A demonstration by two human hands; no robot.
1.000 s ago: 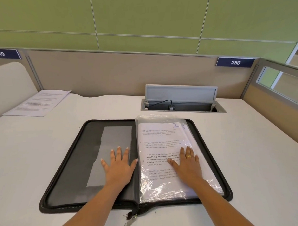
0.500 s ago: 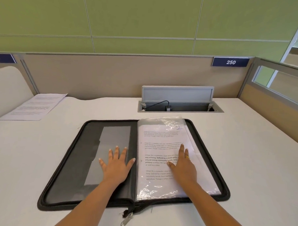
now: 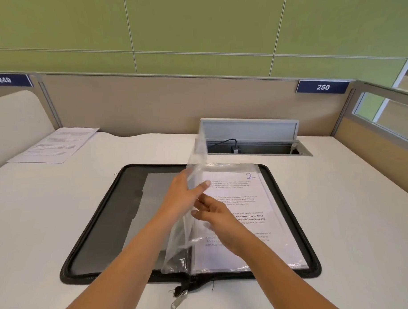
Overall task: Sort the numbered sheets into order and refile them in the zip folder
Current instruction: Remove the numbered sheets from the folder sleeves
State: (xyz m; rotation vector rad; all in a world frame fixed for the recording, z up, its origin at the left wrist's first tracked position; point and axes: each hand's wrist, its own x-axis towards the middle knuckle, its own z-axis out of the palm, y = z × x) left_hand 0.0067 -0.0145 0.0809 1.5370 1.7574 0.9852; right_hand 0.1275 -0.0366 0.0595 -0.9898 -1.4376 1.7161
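zip folder (image 3: 96, 243) lies open and flat on the desk (image 3: 46, 218). left hand (image 3: 183, 195) grasps a clear sleeve (image 3: 198, 158), thumb in front and fingers behind, holding it upright over the spine. right hand (image 3: 221, 222) reaches against the sleeve; whether it grasps cannot be told. sheet marked 2 (image 3: 243, 192) lies in the folder's right half.

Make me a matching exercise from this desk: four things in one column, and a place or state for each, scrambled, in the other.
Things
1. sleeve
2. sheet marked 2
3. loose sheet
4. cable

Places or states
A. in the hatch
B. at the far left of the desk
C. lying flat in the right half of the folder
D. standing on edge, gripped by the left hand

Pairs: 1-D, 2-C, 3-B, 4-A
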